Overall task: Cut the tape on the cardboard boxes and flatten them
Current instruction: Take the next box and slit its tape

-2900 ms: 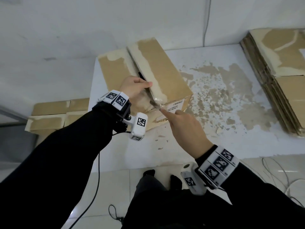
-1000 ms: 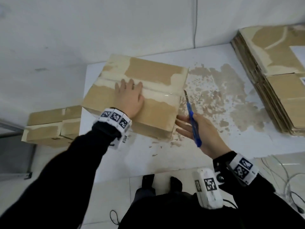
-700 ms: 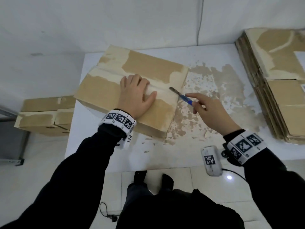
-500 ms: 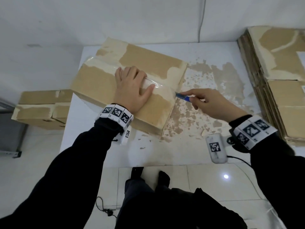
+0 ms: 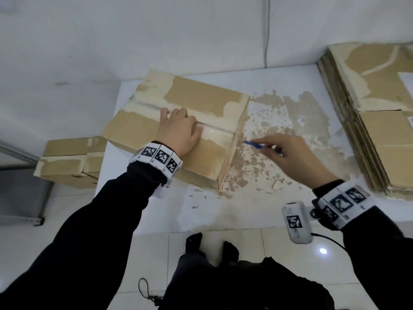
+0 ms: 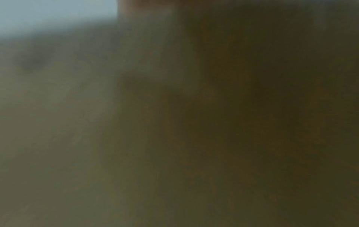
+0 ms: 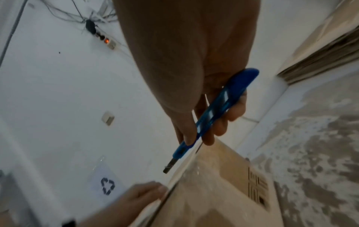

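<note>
Pinched between thumb and fingertips, our right hand [image 5: 297, 159] grips the blue utility knife [image 7: 217, 116] by the middle of its handle, while our left hand [image 5: 178, 133] lies flat, fingers straight and relaxed, pressing on top of the cardboard box [image 5: 201, 101]. From the head view we see only the knife's front end, a blue sliver poking out of the fingers towards 9 o'clock, its tip just beside the box's right end face where the glossy tape [image 5: 216, 133] folds over the edge. Our right wrist view gives us more: the whole handle, the short dark blade out at the front, and the blade hanging just off the box's upper corner; whether it touches the tape we cannot tell. That view also shows a printed label on the end face, and our left fingertips at the box's top edge. Our left wrist view is a brown blur, nothing readable.

We see the box resting on the white table [image 5: 257, 211], at the table's 10 o'clock corner. Its long axis runs roughly from 10 to 4 o'clock, and the taped seam follows that line under our left palm. A stack of flattened boxes [image 5: 375, 121] sits at 3 o'clock, well apart. More boxes [image 5: 69, 162] lie off the table at 9 o'clock.
</note>
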